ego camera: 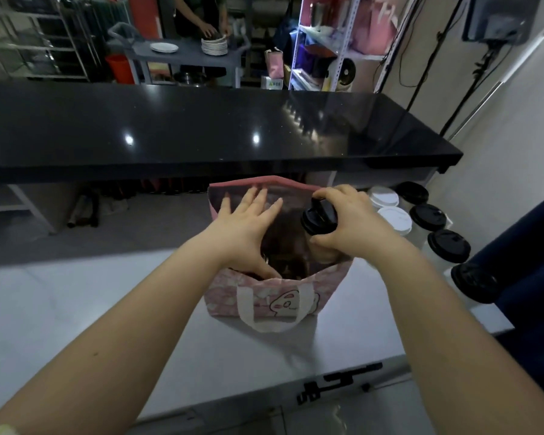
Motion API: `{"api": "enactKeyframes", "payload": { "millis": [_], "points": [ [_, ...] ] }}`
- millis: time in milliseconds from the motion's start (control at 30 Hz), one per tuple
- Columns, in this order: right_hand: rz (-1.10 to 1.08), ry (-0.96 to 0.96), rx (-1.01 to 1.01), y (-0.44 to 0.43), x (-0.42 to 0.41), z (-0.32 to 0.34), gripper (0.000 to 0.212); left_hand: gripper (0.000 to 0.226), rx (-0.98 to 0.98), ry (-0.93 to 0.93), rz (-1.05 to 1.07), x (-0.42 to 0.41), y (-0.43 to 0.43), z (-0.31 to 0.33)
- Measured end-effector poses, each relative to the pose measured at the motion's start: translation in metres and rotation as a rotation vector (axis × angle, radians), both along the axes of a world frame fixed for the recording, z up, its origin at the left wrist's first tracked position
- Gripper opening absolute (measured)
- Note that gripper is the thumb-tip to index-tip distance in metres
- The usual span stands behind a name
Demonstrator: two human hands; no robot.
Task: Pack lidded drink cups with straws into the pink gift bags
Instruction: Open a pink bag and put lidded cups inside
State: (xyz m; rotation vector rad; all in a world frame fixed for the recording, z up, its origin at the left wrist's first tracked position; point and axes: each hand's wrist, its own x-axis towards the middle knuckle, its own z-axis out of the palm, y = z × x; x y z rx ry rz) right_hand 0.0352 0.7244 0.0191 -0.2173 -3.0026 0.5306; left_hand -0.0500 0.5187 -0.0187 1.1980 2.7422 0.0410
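Note:
A pink gift bag with white handles and a cartoon print stands open on the white table. My left hand spreads the bag's mouth, straight fingers against the far wall and thumb hooked over the near rim. My right hand grips a black-lidded drink cup from above, at the bag's right side, its lower part inside the opening. No straw shows.
Several more lidded cups stand to the right of the bag, some with white lids and some with black lids. A black counter runs behind the table. Further back, a person handles stacked plates.

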Motion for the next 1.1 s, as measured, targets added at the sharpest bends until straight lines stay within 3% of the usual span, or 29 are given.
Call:
{"api": "enactKeyframes", "payload": {
  "millis": [133,267,333,667,1100],
  "points": [
    [-0.049,-0.097,0.121,0.001,0.000,0.001,0.081,0.144,-0.017,0.030,0.005,0.001,-0.005,-0.002],
    [-0.009,-0.160,0.458,-0.027,-0.010,-0.013,0.075,0.147,-0.032,0.055,-0.002,0.004,-0.007,-0.002],
    [0.023,-0.195,0.519,-0.040,-0.016,-0.024,0.071,0.146,-0.042,0.079,-0.007,0.006,-0.007,-0.003],
    [0.054,-0.310,0.137,-0.040,-0.033,-0.061,0.094,0.141,-0.028,0.184,-0.006,0.017,-0.013,-0.009],
    [0.078,-0.379,0.125,-0.035,-0.021,-0.079,0.089,0.138,0.039,0.073,0.013,0.013,-0.018,-0.004]
  ]
}}
